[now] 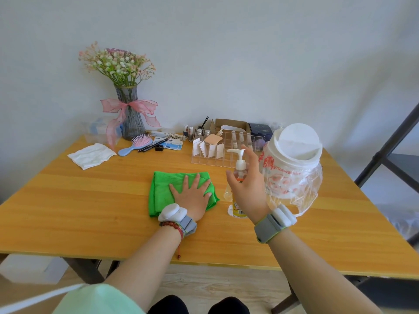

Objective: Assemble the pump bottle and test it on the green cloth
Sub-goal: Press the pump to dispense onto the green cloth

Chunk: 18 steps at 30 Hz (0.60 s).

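Observation:
The green cloth [163, 189] lies folded in the middle of the wooden table [90, 214]. My left hand [192, 198] presses flat on the cloth's right half, fingers spread. Just right of the cloth the pump bottle [239, 165] stands upright, clear with orange liquid, a white pump head on top and a yellow label at its base. My right hand [247, 191] hovers in front of the bottle with straight, spread fingers, thumb to its left. It hides the bottle's middle, and I see no grip on the bottle.
A large white-lidded tub in a clear plastic bag [294, 168] stands close on the right. Behind are a clear organiser [210, 152], boxes, small bottles, a flower vase [131, 116], a hairbrush [136, 145] and a white cloth [91, 155].

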### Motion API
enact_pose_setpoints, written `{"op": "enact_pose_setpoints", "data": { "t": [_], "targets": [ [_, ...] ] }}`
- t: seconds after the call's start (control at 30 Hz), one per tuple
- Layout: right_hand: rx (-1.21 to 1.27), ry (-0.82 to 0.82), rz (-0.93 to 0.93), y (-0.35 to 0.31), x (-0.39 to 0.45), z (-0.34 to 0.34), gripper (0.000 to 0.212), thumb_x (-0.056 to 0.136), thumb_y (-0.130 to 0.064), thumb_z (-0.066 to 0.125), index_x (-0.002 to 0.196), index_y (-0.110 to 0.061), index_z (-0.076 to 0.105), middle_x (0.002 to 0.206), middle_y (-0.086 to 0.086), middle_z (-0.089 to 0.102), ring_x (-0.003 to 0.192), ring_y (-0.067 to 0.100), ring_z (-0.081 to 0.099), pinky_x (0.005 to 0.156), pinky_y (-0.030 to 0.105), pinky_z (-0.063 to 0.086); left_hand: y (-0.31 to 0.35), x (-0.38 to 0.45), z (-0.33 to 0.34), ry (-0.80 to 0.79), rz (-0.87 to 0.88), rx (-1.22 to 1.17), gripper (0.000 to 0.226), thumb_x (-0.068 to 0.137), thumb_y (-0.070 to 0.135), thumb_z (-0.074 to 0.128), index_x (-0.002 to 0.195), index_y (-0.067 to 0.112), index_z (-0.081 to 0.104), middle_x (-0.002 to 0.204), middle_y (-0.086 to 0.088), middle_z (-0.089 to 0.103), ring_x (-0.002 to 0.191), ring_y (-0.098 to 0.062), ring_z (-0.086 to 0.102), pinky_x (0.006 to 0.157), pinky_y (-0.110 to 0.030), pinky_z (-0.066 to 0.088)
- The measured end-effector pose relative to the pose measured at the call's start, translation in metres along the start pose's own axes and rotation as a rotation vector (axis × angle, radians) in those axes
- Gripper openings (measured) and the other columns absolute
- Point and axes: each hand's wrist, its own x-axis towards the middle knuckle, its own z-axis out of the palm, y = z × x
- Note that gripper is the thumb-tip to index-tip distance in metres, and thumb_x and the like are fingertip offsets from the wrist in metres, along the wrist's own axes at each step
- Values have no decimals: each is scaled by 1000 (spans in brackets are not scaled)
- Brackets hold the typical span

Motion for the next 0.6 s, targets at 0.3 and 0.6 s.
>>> {"op": "enact_pose_setpoints", "data": {
  "t": [0.3, 0.6],
  "targets": [
    [20, -5, -3, 0, -1, 0, 61, 84, -25, 59, 135, -38, 28, 67, -8, 58, 56, 1, 56, 51, 19, 48, 1, -29, 1, -30, 125, 11, 50, 97, 51, 17, 145, 47, 3, 160, 11, -7, 148, -26, -11, 110, -70, -3],
    [65, 5, 1, -1, 2, -1, 62, 83, -27, 59, 135, -40, 29, 64, -9, 58, 53, 2, 56, 50, 16, 47, 5, -27, 2, -25, 145, 19, 52, 96, 56, 19, 144, 48, 4, 160, 12, -4, 148, -26, -8, 109, -71, -2]
  ]
}}
